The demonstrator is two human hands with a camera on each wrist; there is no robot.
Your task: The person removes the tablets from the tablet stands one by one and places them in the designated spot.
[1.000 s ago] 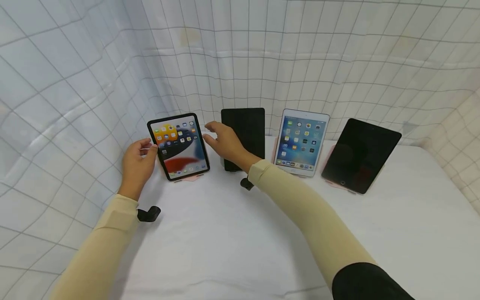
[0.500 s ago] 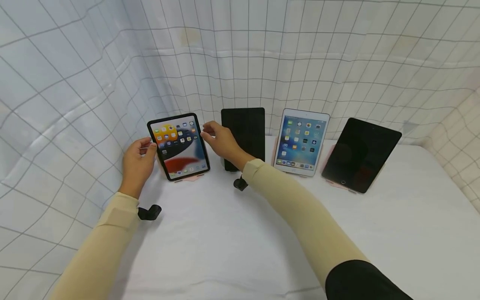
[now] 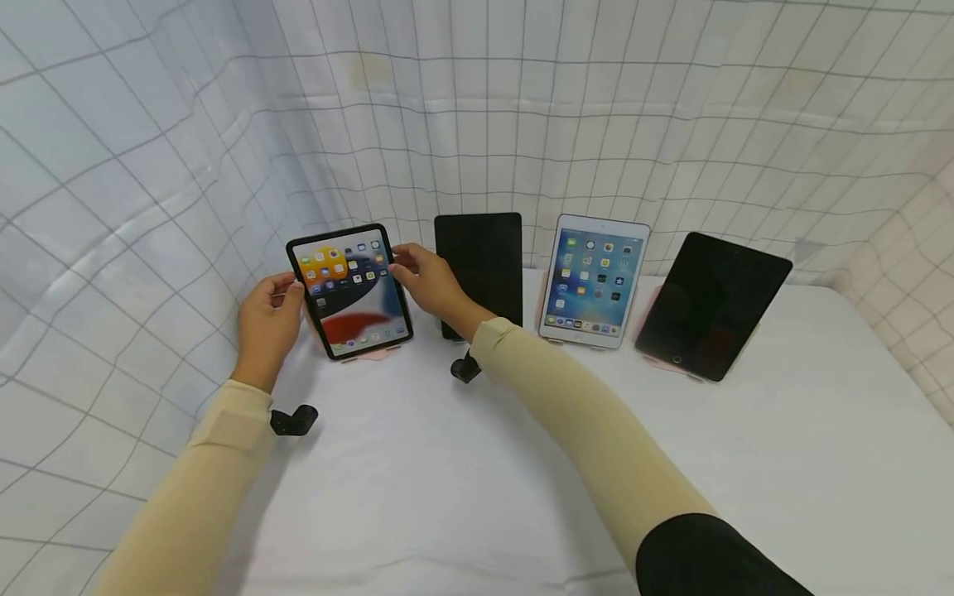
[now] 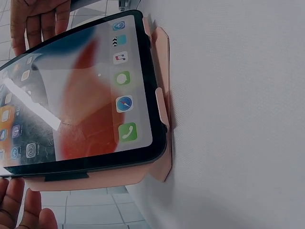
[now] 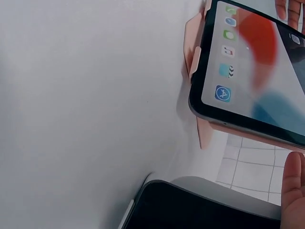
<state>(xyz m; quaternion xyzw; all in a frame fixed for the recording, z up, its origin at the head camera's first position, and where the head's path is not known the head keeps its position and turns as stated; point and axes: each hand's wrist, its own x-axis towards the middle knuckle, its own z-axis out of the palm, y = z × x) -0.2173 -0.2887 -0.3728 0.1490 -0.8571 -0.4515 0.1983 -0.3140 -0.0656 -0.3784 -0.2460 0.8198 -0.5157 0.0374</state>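
Note:
A black-framed tablet (image 3: 350, 291) with its screen lit leans on a pink stand (image 4: 164, 71) at the left of the row. My left hand (image 3: 268, 323) holds its left edge, thumb at the front rim and fingers curled. At the right edge, my right hand (image 3: 432, 283) pinches the rim, with the thumb in front. In the left wrist view, the tips of the right fingers (image 4: 47, 24) are partly hidden by the tablet. The right wrist view shows the right thumb (image 5: 291, 179) against the edge.
Right of the held tablet stand a dark tablet (image 3: 480, 257), a white tablet (image 3: 596, 281) with a lit screen, and another black tablet (image 3: 711, 306), tilted. White cloth (image 3: 417, 463) covers the table. Grid-patterned curtains (image 3: 596, 108) hang behind and on both sides.
My right hand has moved left onto the tablet's right edge, its thumb coming in towards the rim. The left hand stays at the left edge, and the tablet looks unmoved.

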